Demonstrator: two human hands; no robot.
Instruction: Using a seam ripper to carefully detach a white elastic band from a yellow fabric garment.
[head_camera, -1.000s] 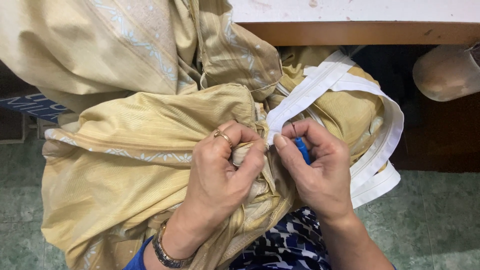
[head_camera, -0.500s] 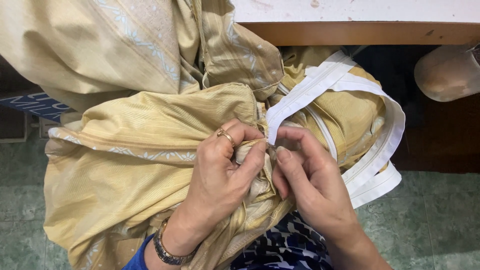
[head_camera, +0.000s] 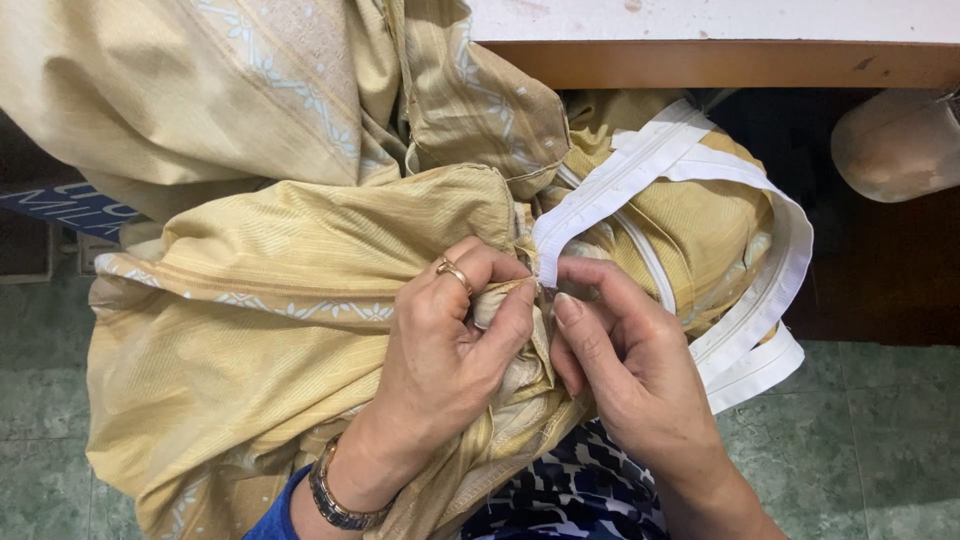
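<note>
Below the counter edge, the left hand grips bunched yellow cloth; the right hand pinches at the white tape end. Best keep the cloth taut and work close to the seam.

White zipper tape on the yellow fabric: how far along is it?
Done: nothing looks attached; the white zipper tape loops loose over the yellow fabric. In hand: the left hand bunches the fabric edge, and the right hand pinches at the tape's end beside it. Left: nearly the whole tape hangs free; no stitching shows.
</note>
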